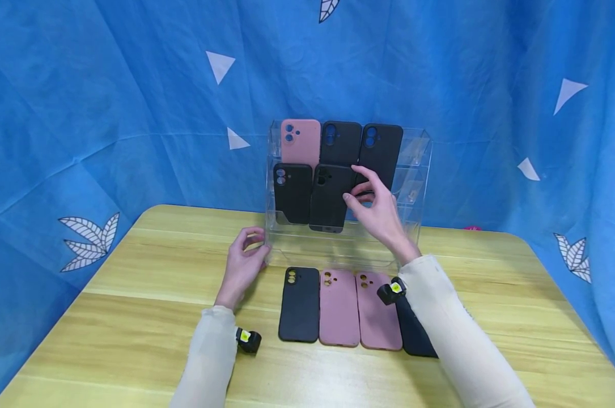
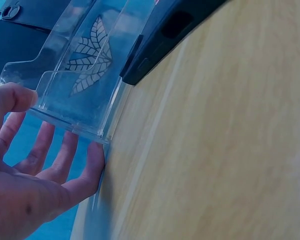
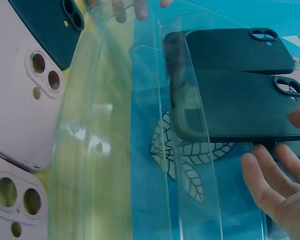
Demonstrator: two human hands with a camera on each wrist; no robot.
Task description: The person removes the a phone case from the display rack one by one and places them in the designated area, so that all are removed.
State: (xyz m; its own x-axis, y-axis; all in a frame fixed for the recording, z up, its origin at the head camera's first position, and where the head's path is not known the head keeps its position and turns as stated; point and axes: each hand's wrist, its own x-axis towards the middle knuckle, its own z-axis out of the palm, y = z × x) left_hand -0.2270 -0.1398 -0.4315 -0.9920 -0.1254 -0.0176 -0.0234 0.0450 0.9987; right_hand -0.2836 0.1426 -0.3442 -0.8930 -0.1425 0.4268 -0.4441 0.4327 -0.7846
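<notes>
A clear tiered display stand [image 1: 333, 247] stands at the back of the table. My right hand [image 1: 377, 211] pinches the right edge of a black phone case [image 1: 329, 198] in its front tier; in the right wrist view the thumb lies over the case's face, with fingers along its lower edge. Left of it leans another black phone case [image 1: 293, 195]. Behind these, a pink case [image 1: 301, 140] and two black cases, one in the middle [image 1: 342, 144] and one at right [image 1: 384, 153], stand upright. My left hand [image 1: 243, 262] holds the stand's left side, thumb at the front panel [image 2: 65, 95].
In front of the stand, a black case [image 1: 299, 306], two pink cases, one inner [image 1: 339, 309] and one outer [image 1: 377, 320], and a black case [image 1: 415, 331] partly under the right sleeve lie in a row on the wooden table [image 1: 149, 317]. A blue patterned curtain [image 1: 149, 85] hangs behind.
</notes>
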